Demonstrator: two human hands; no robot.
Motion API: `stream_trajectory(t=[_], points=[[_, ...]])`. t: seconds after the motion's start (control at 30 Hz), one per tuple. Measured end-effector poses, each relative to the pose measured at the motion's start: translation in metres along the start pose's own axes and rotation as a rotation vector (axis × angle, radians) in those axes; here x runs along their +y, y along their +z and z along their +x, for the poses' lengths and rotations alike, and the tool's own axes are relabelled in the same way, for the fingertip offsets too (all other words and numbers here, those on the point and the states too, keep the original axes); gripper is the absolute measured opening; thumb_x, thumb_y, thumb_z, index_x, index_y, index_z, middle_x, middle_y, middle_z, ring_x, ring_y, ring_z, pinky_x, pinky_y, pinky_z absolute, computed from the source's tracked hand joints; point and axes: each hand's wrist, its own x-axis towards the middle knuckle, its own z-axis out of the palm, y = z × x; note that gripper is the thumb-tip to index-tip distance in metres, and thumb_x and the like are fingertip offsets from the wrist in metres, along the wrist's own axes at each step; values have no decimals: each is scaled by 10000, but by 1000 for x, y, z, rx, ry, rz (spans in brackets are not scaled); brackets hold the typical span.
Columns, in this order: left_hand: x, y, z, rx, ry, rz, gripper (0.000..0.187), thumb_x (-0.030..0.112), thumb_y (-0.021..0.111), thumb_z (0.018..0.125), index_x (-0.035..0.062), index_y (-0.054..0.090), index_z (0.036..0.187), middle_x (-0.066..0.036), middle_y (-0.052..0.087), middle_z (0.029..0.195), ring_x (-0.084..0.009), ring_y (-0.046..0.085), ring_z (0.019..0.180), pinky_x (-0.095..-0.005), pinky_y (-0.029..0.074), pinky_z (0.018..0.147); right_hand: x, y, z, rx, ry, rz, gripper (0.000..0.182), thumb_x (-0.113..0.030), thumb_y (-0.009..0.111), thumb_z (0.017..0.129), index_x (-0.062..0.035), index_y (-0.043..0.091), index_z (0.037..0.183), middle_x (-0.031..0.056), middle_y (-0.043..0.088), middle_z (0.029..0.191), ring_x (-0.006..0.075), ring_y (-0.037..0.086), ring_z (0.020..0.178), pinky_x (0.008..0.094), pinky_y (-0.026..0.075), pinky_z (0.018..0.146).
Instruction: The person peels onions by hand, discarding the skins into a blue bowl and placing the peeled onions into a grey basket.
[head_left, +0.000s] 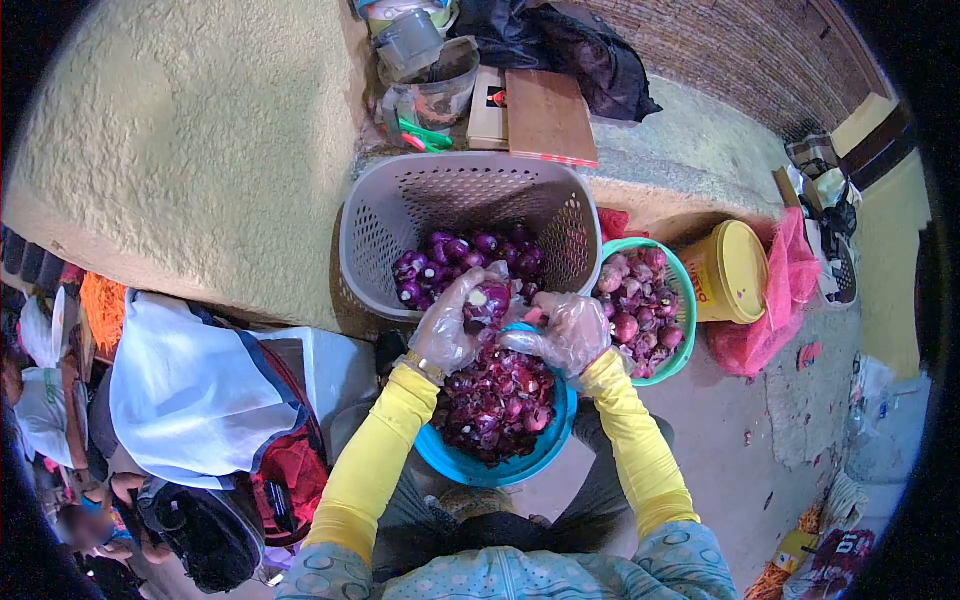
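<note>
Both my hands wear clear plastic gloves, with yellow sleeves below them. My left hand (pixel 447 325) is closed around a red onion (pixel 487 303), whose pale cut end faces up. Close beside it, my right hand (pixel 572 330) has its fingers curled in; whatever is in them, I cannot make out. Beneath the hands, a blue basin (pixel 567 410) holds loose purple skins and some onions. Just beyond is a grey perforated basket (pixel 362 240) with shiny peeled onions (pixel 470 255) at its bottom. To the right, a mint-green basket (pixel 690 330) is full of unpeeled onions (pixel 640 300).
A yellow bucket (pixel 742 272) lies tilted beside a pink mesh sack (pixel 775 320). On the ledge behind stand plastic containers (pixel 435 80) and a brown board (pixel 548 112). A white cloth (pixel 200 390) covers things at the left, where another person (pixel 95 520) is partly visible.
</note>
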Motion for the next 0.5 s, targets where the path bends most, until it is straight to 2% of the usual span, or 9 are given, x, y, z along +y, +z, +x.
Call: stream_trajectory(t=[0.13, 0.2, 0.33, 0.5], points=[[2, 7, -2, 35, -38, -24, 331, 271, 613, 1037, 47, 641, 1280, -81, 672, 1317, -246, 660, 1195, -424, 545, 1037, 7, 10, 1, 42, -14, 11, 545, -595, 850, 747, -75, 723, 851, 151, 711, 757, 338, 705, 695, 426, 530, 632], [0, 12, -4, 80, -25, -63, 350, 300, 621, 1037, 51, 642, 1282, -114, 686, 1281, -264, 672, 1166, -431, 557, 1017, 4, 12, 2, 42, -26, -16, 544, -592, 847, 755, -73, 726, 863, 164, 709, 762, 353, 702, 704, 424, 528, 634], [-4, 1, 3, 6, -85, -146, 346, 295, 614, 1042, 47, 640, 1281, -158, 683, 1268, -297, 670, 1156, -433, 557, 1018, 6, 15, 2, 52, -32, -3, 546, -596, 836, 766, -71, 734, 879, 167, 707, 762, 368, 697, 707, 432, 529, 639], [-15, 2, 2, -2, -66, -290, 369, 280, 595, 1048, 34, 600, 1324, -208, 646, 1310, -336, 656, 1167, -504, 565, 1001, 8, 21, 3, 27, -54, 55, 502, -569, 767, 843, -76, 733, 933, 153, 721, 794, 372, 706, 729, 464, 549, 664]])
